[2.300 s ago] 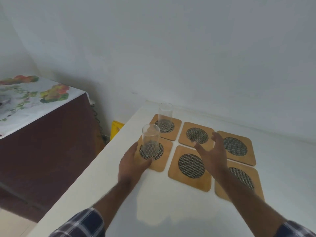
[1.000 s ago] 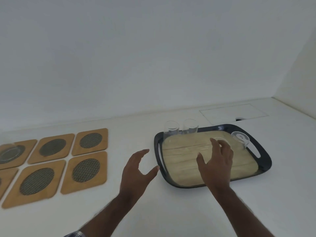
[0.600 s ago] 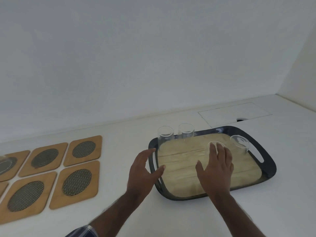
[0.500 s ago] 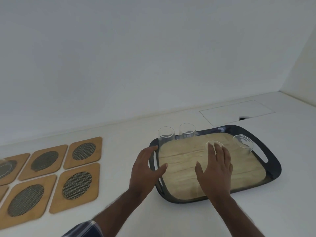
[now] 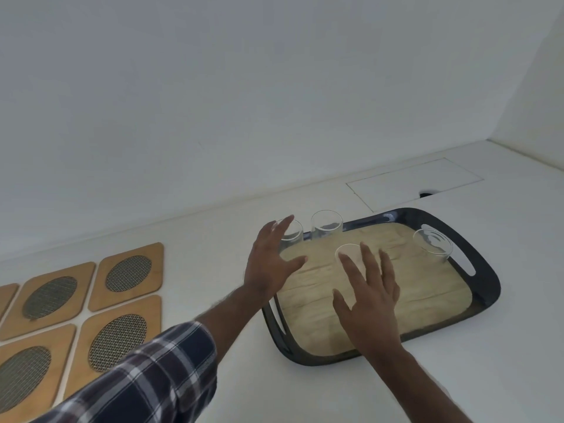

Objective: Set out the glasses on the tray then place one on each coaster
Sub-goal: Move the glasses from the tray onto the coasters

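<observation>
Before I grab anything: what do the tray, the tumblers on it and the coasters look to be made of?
Tray: glossy dark rim with highlights, likely plastic or melamine; pale wood-grain floor, possibly printed.
Glasses: clear and colourless with thin walls; the tray shows through them, so probably glass, though clear plastic is possible.
Coasters: matte tan wood or bamboo, each with an oval dark woven mesh inset.

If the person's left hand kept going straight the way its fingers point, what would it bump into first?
Most likely the glass at the tray's far left corner. The left hand is open, its fingertips already overlapping that glass's rim in the picture; depth is unclear, so contact can't be confirmed.
</observation>
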